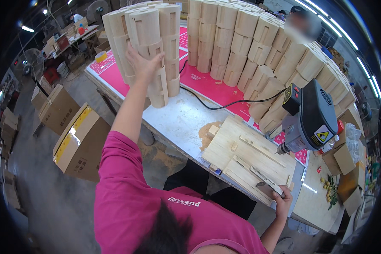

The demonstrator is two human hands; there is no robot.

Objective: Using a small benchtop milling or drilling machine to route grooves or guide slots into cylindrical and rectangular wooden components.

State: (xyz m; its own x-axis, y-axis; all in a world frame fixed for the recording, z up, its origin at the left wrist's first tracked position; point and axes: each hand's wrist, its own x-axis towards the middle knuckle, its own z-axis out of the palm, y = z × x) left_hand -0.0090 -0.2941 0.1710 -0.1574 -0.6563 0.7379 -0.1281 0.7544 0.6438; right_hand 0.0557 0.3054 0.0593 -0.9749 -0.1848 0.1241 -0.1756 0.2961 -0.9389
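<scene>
My left hand [144, 64] clamped a wooden cylinder [150, 50] near the worktop's [180, 120] left edge, right hand [282, 198] a metal lever [266, 180]; cylinder seemed light, stiff, best held mid-barrel.

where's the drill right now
In the head view, the drill is on the right, by the wooden board and beyond the right hand, with stacked wooden cylinders behind it.

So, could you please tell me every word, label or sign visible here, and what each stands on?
I'll leave the wording uncopied.
Pink shirt: white lettering, large line and smaller line.
Black-and-grey machine: yellow triangular warning sign; fine print too small to read.
Large cardboard box: dark print, too blurred to read.
Pink table covering: pale print, too small to read.
</scene>
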